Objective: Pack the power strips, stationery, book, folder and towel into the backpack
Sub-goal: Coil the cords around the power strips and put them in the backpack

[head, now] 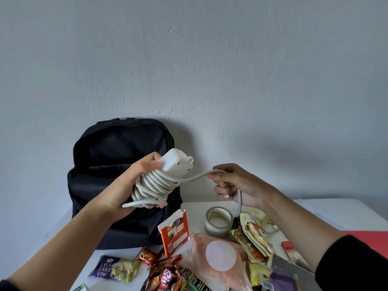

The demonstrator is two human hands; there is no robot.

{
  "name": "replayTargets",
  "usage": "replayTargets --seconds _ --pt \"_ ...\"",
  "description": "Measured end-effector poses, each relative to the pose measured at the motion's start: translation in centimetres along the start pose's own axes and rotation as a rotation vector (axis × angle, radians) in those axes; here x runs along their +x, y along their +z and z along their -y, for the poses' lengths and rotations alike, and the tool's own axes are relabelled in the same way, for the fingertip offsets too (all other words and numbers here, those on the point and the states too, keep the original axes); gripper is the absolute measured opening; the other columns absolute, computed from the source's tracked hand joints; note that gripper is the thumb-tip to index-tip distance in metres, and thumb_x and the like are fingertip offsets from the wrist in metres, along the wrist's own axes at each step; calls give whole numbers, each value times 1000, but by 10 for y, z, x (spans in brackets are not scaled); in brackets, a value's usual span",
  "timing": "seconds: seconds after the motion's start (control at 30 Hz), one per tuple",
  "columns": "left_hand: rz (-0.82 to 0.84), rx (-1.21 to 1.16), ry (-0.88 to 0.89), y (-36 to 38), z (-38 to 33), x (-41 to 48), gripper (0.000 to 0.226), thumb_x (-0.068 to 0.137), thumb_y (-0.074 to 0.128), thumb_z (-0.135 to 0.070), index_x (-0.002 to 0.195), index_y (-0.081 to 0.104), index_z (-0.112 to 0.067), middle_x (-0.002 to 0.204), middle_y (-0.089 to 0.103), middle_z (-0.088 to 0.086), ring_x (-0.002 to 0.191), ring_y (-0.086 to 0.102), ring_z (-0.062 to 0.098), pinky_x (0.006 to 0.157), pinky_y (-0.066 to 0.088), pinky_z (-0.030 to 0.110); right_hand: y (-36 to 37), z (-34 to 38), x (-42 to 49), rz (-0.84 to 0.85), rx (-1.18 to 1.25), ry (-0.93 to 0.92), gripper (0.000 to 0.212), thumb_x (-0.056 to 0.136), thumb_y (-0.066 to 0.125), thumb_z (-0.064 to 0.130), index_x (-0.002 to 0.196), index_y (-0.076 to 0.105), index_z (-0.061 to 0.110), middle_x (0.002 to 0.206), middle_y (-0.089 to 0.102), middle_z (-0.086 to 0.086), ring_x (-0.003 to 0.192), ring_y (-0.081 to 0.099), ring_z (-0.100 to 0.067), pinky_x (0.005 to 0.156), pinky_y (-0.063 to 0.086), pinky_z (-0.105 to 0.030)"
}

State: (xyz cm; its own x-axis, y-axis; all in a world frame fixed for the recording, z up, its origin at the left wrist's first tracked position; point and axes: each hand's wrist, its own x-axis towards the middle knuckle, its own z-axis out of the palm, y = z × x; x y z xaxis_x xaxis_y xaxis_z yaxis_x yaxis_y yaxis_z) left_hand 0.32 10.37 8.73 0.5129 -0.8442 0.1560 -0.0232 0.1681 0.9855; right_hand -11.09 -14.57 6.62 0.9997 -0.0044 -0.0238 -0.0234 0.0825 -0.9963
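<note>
Power strip (pixel 175 162) | our left hand (pixel 134 181) grips the rigid body and coils | right hand (pixel 235 185) pinches the springy cord (pixel 195 177) | probably light, so we clamp across the coils

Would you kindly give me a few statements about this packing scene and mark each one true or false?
1. The left hand holds the white power strip, with cord wound round it. True.
2. The right hand holds nothing. False: its fingers grip the loose cord.
3. The black backpack lies flat on the table. False: it stands upright against the wall.
4. The tape roll sits on the table, right of the orange box. True.
5. The power strip is inside the backpack. False: it is held in front of it.
</note>
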Motion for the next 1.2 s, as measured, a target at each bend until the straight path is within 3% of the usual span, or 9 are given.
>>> replayTargets --seconds 0.1,0.2,0.4,0.5,0.67,0.77,0.9,1.07,1.2 --pt "26 21 10 -2 2 -1 46 74 72 -43 92 52 -6 65 58 17 48 61 27 44 48 27 -5 0 3 59 143 22 44 85 73 7 56 44 23 57 19 6 43 17 -8 48 26 -22" --pt "62 128 32 -6 5 4 51 72 80 -50 89 55 -8 74 60 11 60 61 24 56 52 30 -2 -2 11 -41 94 63 42 86 70 4 54 49 22 57 22 5 42 19 -7 47 23 -23" --pt "116 609 -15 2 9 11 46 76 80 -51 100 60 -17 91 67 17 73 62 24 66 51 41 31 -9 33 -350 -264 -21 31 83 69 2 58 54 15 58 40 -2 50 37 -14 46 32 -23" --pt "-28 905 -42 10 17 14 51 67 79 -63 97 56 -29 85 71 4 66 69 17 63 58 40 48 -11 37 -461 -587 -172 27 79 70 7 59 52 11 54 46 4 53 43 -10 51 38 -26" --pt "-206 1014 7 9 33 19 52 72 79 -64 111 53 -42 84 70 -7 67 69 8 65 58 29 62 -10 29 -354 -1099 -429 27 94 66 24 68 58 25 61 58 9 58 56 -11 54 43 -28" --pt "-198 963 -3 8 36 18 62 69 65 -71 128 53 -54 97 71 -14 84 70 8 82 59 36 61 -9 30 -296 -1230 -493 29 100 58 23 71 58 19 67 55 5 62 53 -18 59 43 -35" --pt "-191 798 43 11 37 16 45 75 68 -67 110 67 -38 93 75 -10 79 72 8 75 61 36 58 -10 26 -363 -1193 -539 30 102 56 33 75 64 23 67 46 9 63 50 -15 59 37 -32" --pt "-382 565 17 13 36 15 54 78 73 -72 102 65 -23 85 76 2 72 76 17 59 56 25 58 -3 17 -337 -731 -509 20 99 65 32 91 76 18 70 68 3 59 62 -9 62 54 -33" --pt "-462 57 -65 15 20 14 50 86 70 -53 99 61 -6 80 70 15 60 69 33 49 54 34 55 -15 15 -160 -496 -446 14 102 62 21 101 61 7 74 62 -8 55 53 -18 57 48 -31"
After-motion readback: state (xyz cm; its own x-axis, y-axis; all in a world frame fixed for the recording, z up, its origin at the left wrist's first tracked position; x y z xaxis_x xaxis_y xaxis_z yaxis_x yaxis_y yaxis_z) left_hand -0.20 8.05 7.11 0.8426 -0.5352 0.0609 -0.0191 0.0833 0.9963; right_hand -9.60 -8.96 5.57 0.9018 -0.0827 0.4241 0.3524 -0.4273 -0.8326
